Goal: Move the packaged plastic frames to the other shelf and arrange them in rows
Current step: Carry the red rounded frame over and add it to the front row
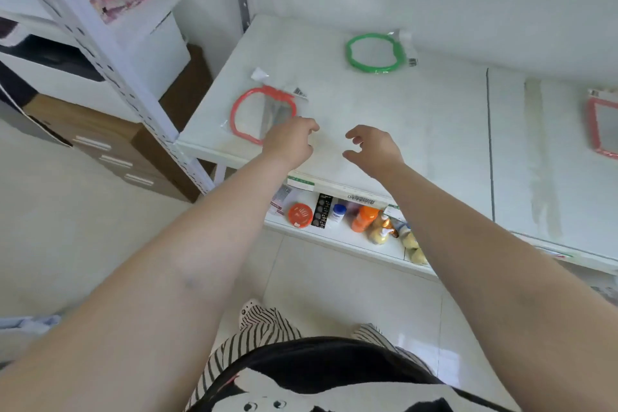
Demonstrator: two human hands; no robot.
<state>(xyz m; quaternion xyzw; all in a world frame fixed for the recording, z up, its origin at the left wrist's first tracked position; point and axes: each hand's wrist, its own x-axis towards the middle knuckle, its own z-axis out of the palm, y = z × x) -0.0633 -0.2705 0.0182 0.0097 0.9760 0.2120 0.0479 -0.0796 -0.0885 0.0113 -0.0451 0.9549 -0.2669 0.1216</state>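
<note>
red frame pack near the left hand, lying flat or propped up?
Lying flat. The red frame pack rests face-up on the shelf, its whole ring outline visible; the left hand covers its near-right edge.

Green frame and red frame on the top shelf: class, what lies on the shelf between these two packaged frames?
Nothing: in the head view, only bare white shelf surface runs between the green frame and the red frame.
</note>
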